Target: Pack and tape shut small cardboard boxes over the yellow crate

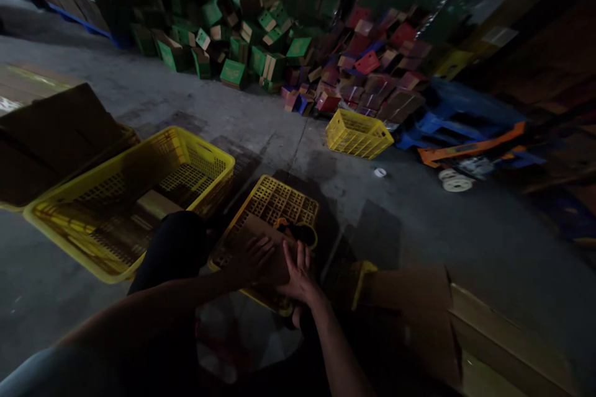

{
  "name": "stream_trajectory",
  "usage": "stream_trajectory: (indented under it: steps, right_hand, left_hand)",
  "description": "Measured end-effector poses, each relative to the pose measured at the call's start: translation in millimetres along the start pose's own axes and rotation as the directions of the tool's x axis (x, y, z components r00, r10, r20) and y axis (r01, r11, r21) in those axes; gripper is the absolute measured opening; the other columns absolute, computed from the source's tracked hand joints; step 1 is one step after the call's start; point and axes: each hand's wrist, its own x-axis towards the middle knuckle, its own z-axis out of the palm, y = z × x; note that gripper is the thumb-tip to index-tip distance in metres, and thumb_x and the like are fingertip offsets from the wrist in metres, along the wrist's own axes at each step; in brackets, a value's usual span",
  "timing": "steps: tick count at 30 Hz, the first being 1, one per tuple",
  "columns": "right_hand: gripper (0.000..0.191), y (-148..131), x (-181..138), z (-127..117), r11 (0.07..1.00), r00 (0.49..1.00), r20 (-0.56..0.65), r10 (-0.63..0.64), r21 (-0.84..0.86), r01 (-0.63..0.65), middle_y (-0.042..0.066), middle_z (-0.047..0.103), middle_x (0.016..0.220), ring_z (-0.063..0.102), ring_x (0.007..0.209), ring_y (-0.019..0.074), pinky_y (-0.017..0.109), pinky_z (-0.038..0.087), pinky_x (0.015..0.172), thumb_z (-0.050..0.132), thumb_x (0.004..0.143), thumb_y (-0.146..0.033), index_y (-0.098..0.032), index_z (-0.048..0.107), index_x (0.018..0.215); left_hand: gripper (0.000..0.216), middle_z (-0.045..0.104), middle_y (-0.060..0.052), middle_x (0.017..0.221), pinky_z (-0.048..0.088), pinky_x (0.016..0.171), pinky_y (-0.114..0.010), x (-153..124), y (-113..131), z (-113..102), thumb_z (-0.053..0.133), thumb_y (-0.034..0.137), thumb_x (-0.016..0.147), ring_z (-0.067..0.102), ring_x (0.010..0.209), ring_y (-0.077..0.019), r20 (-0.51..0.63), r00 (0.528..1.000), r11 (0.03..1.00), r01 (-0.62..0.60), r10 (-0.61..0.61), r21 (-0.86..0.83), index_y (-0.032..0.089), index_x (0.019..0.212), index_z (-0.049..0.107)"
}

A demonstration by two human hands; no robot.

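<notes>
A small brown cardboard piece [262, 229], perhaps a flat box, lies on an upturned yellow plastic crate [265, 189] in front of me. My left hand [249, 260] rests flat on its left side with the fingers stretched out. At its right edge, my right hand [298, 273] touches the cardboard with spread fingers. Just beyond my right fingertips sits a dark object with orange and yellow parts [300, 232], which looks like a tape dispenser. The light is dim, so the cardboard's underside and near edge cannot be made out.
To the left stands a large yellow basket [218, 175] with a cardboard piece [158, 203] inside. Large cardboard [414, 304] lies at right. Farther off are a yellow crate [358, 133], a white ring [380, 172], heaped green boxes [233, 73], red boxes [367, 62] and an orange pallet jack [470, 147].
</notes>
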Motion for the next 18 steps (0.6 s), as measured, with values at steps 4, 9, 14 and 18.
stream_trajectory:
  steps: [4, 9, 14, 18]
  right_hand:
    - [0.137, 1.1, -0.8, -3.1, 0.999, 1.0, 0.008, -0.001, 0.034, 0.001, 0.016, -0.023, 0.167, -0.02, 0.152, 0.0434, 0.062, 0.011, 0.119, 0.087, 0.058, -0.056, -0.03, 0.004, 0.163]
    - [0.13, -3.9, -11.8, -1.0, 0.991, 0.998, -0.063, 0.021, 0.133, -0.013, 0.017, -0.016, 0.169, -0.019, 0.154, 0.0358, 0.058, 0.014, 0.121, 0.076, 0.071, -0.07, -0.023, -0.003, 0.163]
    - [0.119, -10.6, -22.7, 12.2, 0.999, 0.994, -0.108, 0.032, 0.018, -0.03, 0.014, -0.011, 0.17, -0.011, 0.155, 0.0402, 0.069, 0.008, 0.118, 0.068, 0.077, -0.072, -0.024, 0.002, 0.164]
    - [0.115, -10.0, -23.2, 19.1, 1.0, 0.99, -0.14, -0.003, -0.022, 0.0, 0.018, -0.008, 0.169, -0.012, 0.155, 0.0405, 0.065, 0.011, 0.12, 0.07, 0.08, -0.065, -0.018, 0.008, 0.164]
  left_hand:
    - [0.059, 0.038, -0.012, 0.161, 0.026, 0.124, -0.05, 0.9, -5.1, 5.3, 0.04, 0.028, 0.102, 0.028, 0.152, -0.0319, -0.007, 0.999, 0.999, -0.038, 0.038, -0.009, 0.02, 0.159, 0.034]
    - [0.059, 0.044, -0.011, 0.158, 0.03, 0.122, -0.049, 0.4, -6.8, 8.7, 0.039, 0.016, 0.099, 0.036, 0.149, -0.0308, -0.015, 0.999, 0.998, -0.048, 0.049, 0.044, 0.022, 0.157, 0.037]
    - [0.054, 0.046, -0.014, 0.156, 0.034, 0.118, -0.052, 1.3, -4.5, 3.2, 0.041, 0.017, 0.098, 0.04, 0.147, -0.0329, 0.011, 0.995, 0.986, -0.097, 0.097, 0.135, 0.015, 0.152, 0.044]
    - [0.055, 0.047, -0.014, 0.155, 0.031, 0.12, -0.052, 1.9, -3.6, -1.5, 0.047, 0.027, 0.098, 0.039, 0.147, -0.0346, 0.032, 0.997, 0.997, -0.067, 0.066, 0.041, 0.016, 0.151, 0.046]
